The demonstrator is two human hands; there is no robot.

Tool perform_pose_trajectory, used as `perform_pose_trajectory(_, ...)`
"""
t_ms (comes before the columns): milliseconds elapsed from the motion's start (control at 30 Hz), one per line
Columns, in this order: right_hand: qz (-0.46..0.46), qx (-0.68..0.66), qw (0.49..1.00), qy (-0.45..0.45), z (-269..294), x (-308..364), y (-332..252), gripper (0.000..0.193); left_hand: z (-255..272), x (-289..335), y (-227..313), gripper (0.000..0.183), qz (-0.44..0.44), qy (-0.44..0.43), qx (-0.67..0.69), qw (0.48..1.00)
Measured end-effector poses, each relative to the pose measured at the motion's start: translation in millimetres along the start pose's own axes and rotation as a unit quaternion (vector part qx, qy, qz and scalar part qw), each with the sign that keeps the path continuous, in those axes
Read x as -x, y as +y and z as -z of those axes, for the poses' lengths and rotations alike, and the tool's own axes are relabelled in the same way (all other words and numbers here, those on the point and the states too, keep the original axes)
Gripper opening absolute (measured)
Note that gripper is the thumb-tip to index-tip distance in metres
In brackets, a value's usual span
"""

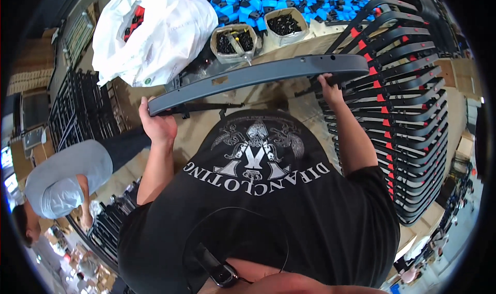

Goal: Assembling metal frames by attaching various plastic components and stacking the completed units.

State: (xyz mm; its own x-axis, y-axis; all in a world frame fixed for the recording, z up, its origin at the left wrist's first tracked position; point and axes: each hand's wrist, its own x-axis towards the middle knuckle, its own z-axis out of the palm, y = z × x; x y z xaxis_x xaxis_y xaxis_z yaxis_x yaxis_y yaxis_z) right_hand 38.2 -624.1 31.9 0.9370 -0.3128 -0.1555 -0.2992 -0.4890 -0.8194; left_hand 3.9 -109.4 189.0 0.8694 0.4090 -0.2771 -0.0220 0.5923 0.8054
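A long, curved dark grey bar (pixel 248 75) spans the space in front of my chest, its right end rounded and a small rectangular cutout left of its middle. My left hand (pixel 157 124) grips the squared left end, thumb up along the end face. Near the rounded right end, my right hand (pixel 330 89) is closed on the bar's near lower edge, some of its fingers hidden beneath. A thin black rod (pixel 212 107) shows below the bar on the left; whether it is attached I cannot tell.
Beyond the bar are a white plastic bag (pixel 155 35), two boxes of small dark parts (pixel 235 41) (pixel 284 24) and a heap of blue and black pieces (pixel 268 2). Black curved frames with red bits (pixel 408 113) stack on the right. A co-worker (pixel 67 175) bends at left near black racks (pixel 82 108).
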Motion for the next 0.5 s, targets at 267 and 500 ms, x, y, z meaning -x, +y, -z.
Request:
perform_pose_trajectory(267,0.159,0.133,0.968,-0.138,-57,-117,98,0.038,-12,9,-56,0.031,-0.059,0.054,0.001,0.997)
perform_pose_trajectory(500,-0.006,0.082,0.945,-0.317,-63,-174,95,0.068,-29,-18,-59,0.039,-0.136,0.154,-0.148,0.967)
